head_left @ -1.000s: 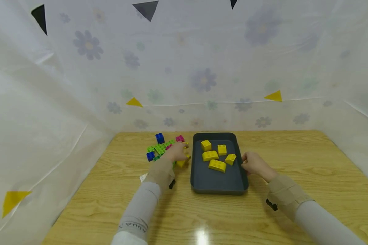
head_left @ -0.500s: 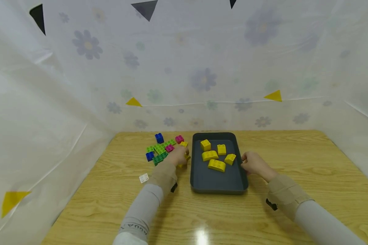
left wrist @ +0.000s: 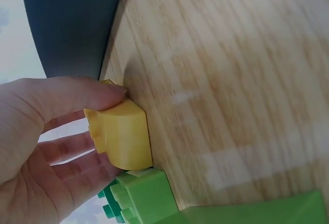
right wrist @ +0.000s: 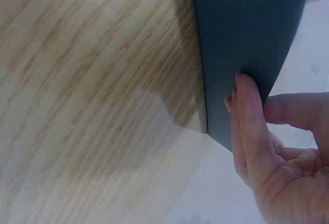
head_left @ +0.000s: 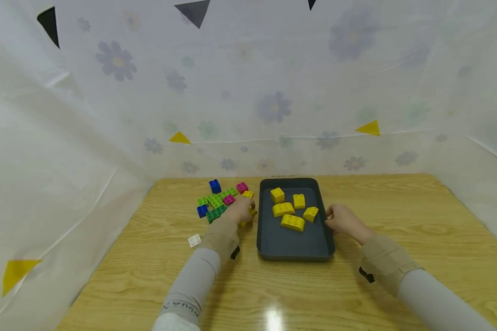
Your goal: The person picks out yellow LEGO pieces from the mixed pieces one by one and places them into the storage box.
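Observation:
My left hand (head_left: 238, 211) pinches a yellow toy brick (left wrist: 123, 134) between thumb and fingers. In the left wrist view this brick has a rounded side and stands on the table, close against a light green brick (left wrist: 149, 196). My right hand (head_left: 343, 219) holds the right wall of a dark grey tray (head_left: 296, 250), with the thumb over the rim and fingers along the outside in the right wrist view. Several yellow bricks, among them an arched one (head_left: 292, 222), lie apart from each other in the tray.
Left of the tray lies a cluster of bricks: blue (head_left: 215, 186), pink (head_left: 242, 187), light green (head_left: 215, 201), dark green (head_left: 216, 214) and yellow (head_left: 248, 195). A white brick (head_left: 194, 240) sits nearer the front on the wooden table (head_left: 141, 276). A patterned curtain (head_left: 232, 92) hangs behind.
My left hand has drawn slightly nearer and its fingers have closed on the yellow brick, uncovering the white and dark green bricks. The right hand stays on the tray.

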Demonstrator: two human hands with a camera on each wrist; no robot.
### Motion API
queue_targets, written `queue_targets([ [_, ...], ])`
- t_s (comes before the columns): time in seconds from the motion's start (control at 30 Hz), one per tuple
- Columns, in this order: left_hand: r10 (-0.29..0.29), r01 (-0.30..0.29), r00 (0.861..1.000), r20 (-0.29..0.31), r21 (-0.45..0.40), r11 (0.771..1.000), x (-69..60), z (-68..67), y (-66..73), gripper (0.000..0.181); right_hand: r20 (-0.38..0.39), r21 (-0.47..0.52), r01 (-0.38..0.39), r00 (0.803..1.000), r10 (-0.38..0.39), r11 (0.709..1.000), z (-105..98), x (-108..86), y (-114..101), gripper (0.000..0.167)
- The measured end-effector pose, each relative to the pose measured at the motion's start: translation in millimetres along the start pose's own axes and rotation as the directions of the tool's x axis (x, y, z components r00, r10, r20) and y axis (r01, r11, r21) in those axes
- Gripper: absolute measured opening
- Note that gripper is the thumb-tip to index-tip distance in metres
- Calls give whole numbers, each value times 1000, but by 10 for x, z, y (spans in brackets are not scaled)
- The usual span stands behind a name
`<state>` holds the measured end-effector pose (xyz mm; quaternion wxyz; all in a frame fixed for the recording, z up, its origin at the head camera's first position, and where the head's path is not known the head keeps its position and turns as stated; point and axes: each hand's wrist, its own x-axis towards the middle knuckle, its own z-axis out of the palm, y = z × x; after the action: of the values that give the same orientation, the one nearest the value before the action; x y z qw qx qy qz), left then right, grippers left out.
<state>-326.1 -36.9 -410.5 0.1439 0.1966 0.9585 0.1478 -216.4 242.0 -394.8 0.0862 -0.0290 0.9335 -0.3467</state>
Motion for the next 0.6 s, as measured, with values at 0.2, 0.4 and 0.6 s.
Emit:
queue_targets([
  [0.2,-5,5,1000,-29,13,1000,-10,-37,8,37,1,-2,0,1000,0,1000,-3,-12,-11,28],
  [0.4,-8,3,998,-64,-79,997,-70,-146,51,36,1,0,11,1000,-11,1000,-22,-32,-37,28],
  [0.6,39,-48,992,-123,-73,996,-107,-274,109,39,-4,-9,21,1000,-21,1000,-15,-36,-33,26],
])
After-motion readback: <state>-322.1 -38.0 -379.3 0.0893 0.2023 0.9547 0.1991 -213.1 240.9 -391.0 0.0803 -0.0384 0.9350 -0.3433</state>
